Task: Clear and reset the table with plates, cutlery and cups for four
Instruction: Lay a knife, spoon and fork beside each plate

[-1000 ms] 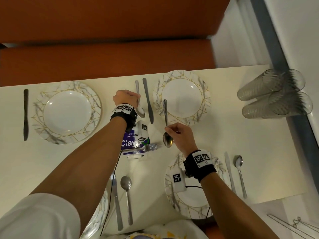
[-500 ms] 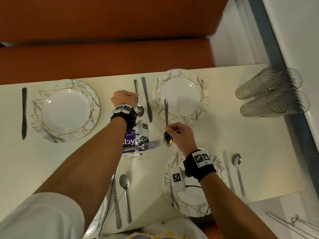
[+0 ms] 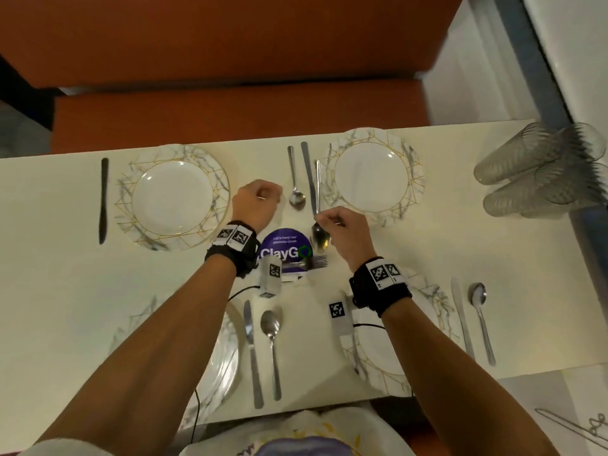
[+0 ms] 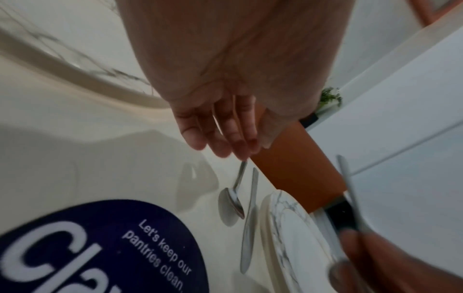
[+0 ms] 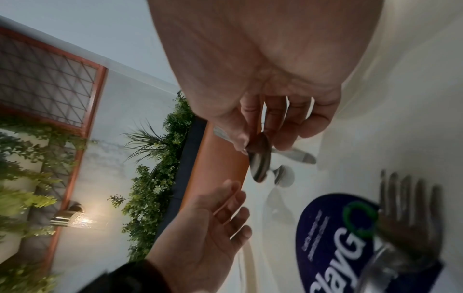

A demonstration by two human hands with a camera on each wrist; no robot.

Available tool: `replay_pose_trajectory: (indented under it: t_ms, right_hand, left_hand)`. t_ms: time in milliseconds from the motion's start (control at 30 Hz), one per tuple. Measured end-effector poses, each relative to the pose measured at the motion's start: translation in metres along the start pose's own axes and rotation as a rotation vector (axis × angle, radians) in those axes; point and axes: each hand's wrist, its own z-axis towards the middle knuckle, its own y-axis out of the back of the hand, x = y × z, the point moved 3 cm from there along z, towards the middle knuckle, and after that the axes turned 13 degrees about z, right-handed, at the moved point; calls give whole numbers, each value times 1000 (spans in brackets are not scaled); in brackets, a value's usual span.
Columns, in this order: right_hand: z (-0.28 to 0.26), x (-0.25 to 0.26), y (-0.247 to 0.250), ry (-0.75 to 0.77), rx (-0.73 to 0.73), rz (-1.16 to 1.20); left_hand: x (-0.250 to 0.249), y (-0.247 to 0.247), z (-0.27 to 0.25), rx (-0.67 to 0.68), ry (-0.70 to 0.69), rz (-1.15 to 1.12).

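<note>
Near edge of the table [image 3: 59,291]: two plates, partly hidden under the forearms, each with a knife and spoon to its right. Both forearms reach forward over them, each wrist wearing a black band with square coded tags.

Centre: a round purple sticker [image 3: 285,246] reading "ClayGo" and, in small type, "Let's keep our pantries clean"; fork [image 3: 317,261] tines lie on its right edge.

Right hand [image 3: 345,230]: raised above the table, thumb and fingers pinching the neck of a held spoon [image 3: 318,222], bowl toward the person, handle pointing away and crossing the far right plate [image 3: 373,174] rim in the head view.

Left hand [image 3: 256,204]: released, holding nothing, fingers [image 4: 213,134] relaxed and slightly bent, palm down above the table between the far left plate [image 3: 171,195] and a lying spoon [image 3: 296,192].

Far row: the lying spoon and a knife [image 3: 309,179] rest side by side left of the far right plate; a dark knife [image 3: 104,200] lies left of the far left plate. Clear cups [image 3: 539,169] lie stacked on their sides at the far right.
</note>
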Motion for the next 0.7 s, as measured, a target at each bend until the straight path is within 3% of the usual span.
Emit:
replay_pose_trajectory:
  t_ms: [133,300,567,700]
  right_hand:
    - [-17,15,-47,36,18,10]
    - [-47,28,-119,34,32,42]
    - [-99,38,-242,65,93,74]
    - [-110,36,-281,48,116,56]
  left_hand:
    - [5,21,-36,106,-109,-115]
    - [44,73,-63,102,-133,-213]
    - [142,185,-64,16,-40,-287]
    - [191,235,-43,-63,34,-237]
